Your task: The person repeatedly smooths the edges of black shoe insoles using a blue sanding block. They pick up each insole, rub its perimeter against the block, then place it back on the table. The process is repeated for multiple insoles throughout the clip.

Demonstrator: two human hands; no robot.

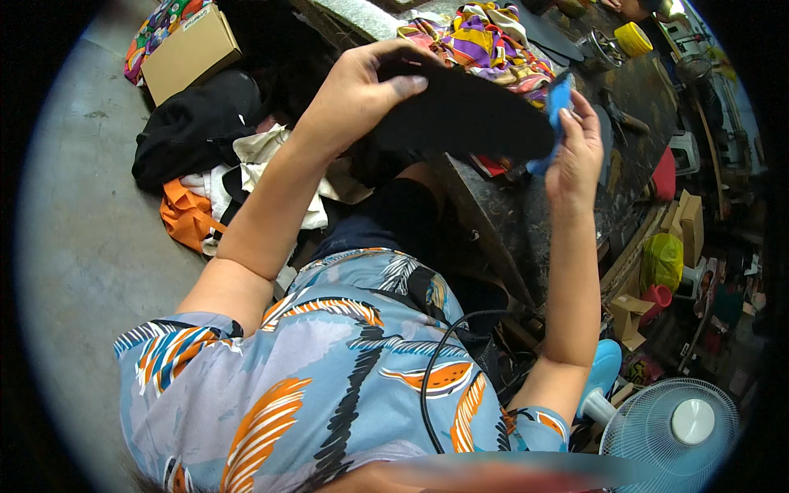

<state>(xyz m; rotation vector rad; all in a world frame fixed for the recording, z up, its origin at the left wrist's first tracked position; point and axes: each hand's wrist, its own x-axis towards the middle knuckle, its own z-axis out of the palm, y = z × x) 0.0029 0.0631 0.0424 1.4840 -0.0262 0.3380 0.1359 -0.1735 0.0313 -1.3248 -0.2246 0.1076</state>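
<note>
A flat black sole-shaped piece point(472, 115) is held up before me over the corner of a dark workbench point(505, 205). My left hand point(353, 90) grips its left end, thumb on the near face and fingers behind it. My right hand point(575, 156) is closed at the other end, pinching a bright blue strip point(557, 107) that stands against the black piece's edge. Whether the strip is joined to the black piece I cannot tell. Behind them a heap of purple, yellow and white patterned cloth point(485, 41) lies on the bench.
A yellow roll point(633, 39) stands at the far right of the bench. On the floor to the left are a cardboard box point(189, 53), a black bag point(193, 119) and an orange cloth bag point(187, 215). A fan point(670, 431) stands close by at lower right, beside cluttered shelves.
</note>
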